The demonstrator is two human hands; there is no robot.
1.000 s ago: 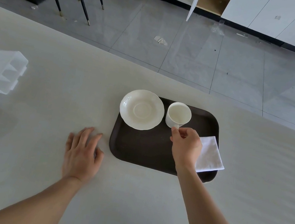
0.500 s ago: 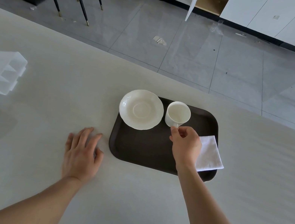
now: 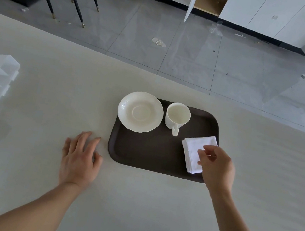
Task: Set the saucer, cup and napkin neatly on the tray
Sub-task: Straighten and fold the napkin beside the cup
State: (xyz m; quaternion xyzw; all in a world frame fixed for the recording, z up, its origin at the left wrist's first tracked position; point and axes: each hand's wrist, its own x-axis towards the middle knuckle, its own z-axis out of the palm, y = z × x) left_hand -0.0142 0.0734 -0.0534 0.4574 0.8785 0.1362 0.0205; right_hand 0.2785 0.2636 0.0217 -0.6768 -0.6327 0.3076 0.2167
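Two bare forearms enter from six o'clock, no sleeves, watches or bracelets visible. The left hand (image 3: 79, 160) and right hand (image 3: 217, 168) are ungloved and ringless, with short, unpainted nails showing on the fingers (image 3: 206, 148) of the right hand.

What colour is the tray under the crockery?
Dark brown rectangular tray, plain, no pattern; head view.

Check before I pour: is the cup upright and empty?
Upright and empty: the cup stands on the tray, mouth up, its pale inside bare.
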